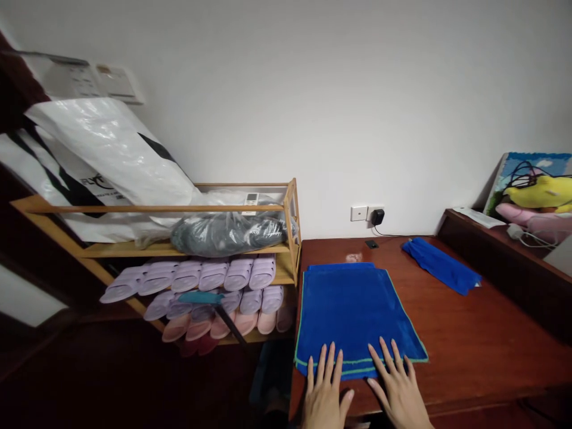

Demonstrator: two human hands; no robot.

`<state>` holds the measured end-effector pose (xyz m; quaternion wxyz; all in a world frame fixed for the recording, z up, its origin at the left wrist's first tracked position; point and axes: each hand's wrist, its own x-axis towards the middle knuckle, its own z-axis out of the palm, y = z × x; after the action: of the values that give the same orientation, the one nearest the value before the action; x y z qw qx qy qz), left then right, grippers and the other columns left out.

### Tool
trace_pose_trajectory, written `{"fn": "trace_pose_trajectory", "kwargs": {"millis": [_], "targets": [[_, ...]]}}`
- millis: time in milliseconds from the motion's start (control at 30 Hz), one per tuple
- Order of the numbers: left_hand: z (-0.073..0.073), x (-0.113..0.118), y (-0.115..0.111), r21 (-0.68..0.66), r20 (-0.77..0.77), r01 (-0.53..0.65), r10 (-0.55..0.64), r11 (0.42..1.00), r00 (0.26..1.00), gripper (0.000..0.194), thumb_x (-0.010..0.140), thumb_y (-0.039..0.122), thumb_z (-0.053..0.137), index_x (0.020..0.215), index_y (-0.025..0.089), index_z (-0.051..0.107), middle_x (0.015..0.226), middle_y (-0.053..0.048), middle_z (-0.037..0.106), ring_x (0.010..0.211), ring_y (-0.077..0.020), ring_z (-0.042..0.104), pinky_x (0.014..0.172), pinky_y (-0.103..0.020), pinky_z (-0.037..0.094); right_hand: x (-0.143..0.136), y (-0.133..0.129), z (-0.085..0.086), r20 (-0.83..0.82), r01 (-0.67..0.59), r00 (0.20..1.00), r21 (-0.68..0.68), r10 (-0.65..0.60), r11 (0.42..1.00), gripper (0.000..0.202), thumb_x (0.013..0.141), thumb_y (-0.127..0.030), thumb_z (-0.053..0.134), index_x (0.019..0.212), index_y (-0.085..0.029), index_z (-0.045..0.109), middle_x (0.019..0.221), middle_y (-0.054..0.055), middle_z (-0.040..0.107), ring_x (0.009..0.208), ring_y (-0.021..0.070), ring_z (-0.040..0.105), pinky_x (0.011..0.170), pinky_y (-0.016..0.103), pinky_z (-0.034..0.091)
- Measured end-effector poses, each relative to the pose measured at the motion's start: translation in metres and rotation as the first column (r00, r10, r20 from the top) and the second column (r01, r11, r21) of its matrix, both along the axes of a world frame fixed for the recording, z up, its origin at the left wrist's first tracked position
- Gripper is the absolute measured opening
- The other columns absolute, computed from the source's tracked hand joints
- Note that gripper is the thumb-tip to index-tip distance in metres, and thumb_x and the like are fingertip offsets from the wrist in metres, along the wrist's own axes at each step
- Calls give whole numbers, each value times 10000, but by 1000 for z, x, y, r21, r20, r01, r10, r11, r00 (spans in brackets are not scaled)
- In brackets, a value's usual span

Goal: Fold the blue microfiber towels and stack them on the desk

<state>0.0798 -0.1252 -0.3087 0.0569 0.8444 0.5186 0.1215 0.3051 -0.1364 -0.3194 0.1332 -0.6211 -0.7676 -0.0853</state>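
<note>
A blue cloth (351, 313) with green edging lies spread on the reddish-brown wooden table (487, 339). More blue fabric shows beneath its near and far edges. My left hand (325, 390) lies flat with fingers apart, its fingertips on the near edge of the cloth. To its right, my right hand (397, 381) is spread in the same way on the near right part of the cloth. Neither hand grips anything. Farther back on the right, a second blue cloth (440, 264) lies in a long, narrow bundle.
At left stands a wooden shoe rack (292, 238) with lilac slippers (214, 274) and pink slippers (223, 325). White bags (116, 161) and a plastic-wrapped dark bundle (230, 232) lie on top. A black plug (378, 217) sits in the wall socket. A raised ledge (504, 271) borders the table's right.
</note>
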Motion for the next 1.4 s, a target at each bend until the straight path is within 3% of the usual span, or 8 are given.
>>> {"fn": "trace_pose_trajectory", "kwargs": {"millis": [333, 533, 633, 800, 1000, 1200, 1400], "targets": [[-24, -15, -14, 252, -62, 17, -1, 968, 998, 804, 893, 509, 399, 1471, 183, -54, 1483, -77, 291, 1300, -284, 404, 1006, -437, 370, 3, -19, -20, 40, -19, 999, 207, 11, 978, 724, 846, -610, 438, 1463, -355, 157, 1422, 51, 416, 1253, 341, 441, 931, 517, 401], [-14, -10, -8, 131, -42, -13, 18, 991, 999, 751, 928, 510, 321, 1454, 198, -115, 1510, -74, 209, 1355, -303, 305, 1042, -511, 327, 5, -9, -16, -4, -25, 1000, 124, 25, 992, 725, 864, -590, 428, 1469, -345, 110, 1454, 49, 361, 1307, 343, 365, 940, 529, 404], [-3, -7, 6, 15, -29, -30, 30, 999, 999, 692, 944, 514, 261, 1457, 210, -88, 1528, -64, 132, 1390, -301, 210, 1080, -551, 266, 5, 6, -12, -31, -23, 999, 35, 24, 999, 674, 890, -569, 394, 1466, -346, 124, 1484, 34, 302, 1355, 326, 275, 986, 541, 375], [18, -9, 47, -137, -13, -36, 35, 990, 999, 659, 943, 559, 173, 1479, 185, 90, 1535, -51, 93, 1411, -266, 123, 1126, -523, 194, 6, 47, -4, -128, -38, 991, -95, 26, 995, 622, 904, -574, 348, 1453, -305, 235, 1508, 31, 253, 1395, 290, 152, 1067, 502, 310], [31, -6, 100, -183, -43, -78, 72, 980, 997, 679, 934, 571, 151, 1474, 162, 180, 1536, -54, 111, 1415, -249, 92, 1138, -512, 151, 4, 103, 6, -212, -36, 977, -218, -12, 975, 623, 906, -604, 278, 1435, -275, 307, 1511, 32, 246, 1401, 274, 126, 1098, 474, 262], [32, -3, 134, -179, -52, -113, 105, 977, 993, 674, 938, 560, 128, 1470, 155, 205, 1536, -51, 131, 1417, -231, 97, 1144, -499, 128, 7, 141, 4, -248, -27, 968, -232, -32, 972, 589, 915, -592, 255, 1417, -300, 349, 1496, 19, 298, 1402, 258, 135, 1111, 469, 221], [14, -5, 149, -31, -19, -79, 79, 996, 997, 652, 946, 556, 121, 1470, 176, 201, 1534, -31, 160, 1416, -216, 126, 1142, -497, 153, 11, 159, -3, -251, -39, 968, -189, -10, 981, 583, 918, -576, 266, 1422, -295, 344, 1505, 15, 275, 1407, 248, 118, 1109, 457, 219]]}}
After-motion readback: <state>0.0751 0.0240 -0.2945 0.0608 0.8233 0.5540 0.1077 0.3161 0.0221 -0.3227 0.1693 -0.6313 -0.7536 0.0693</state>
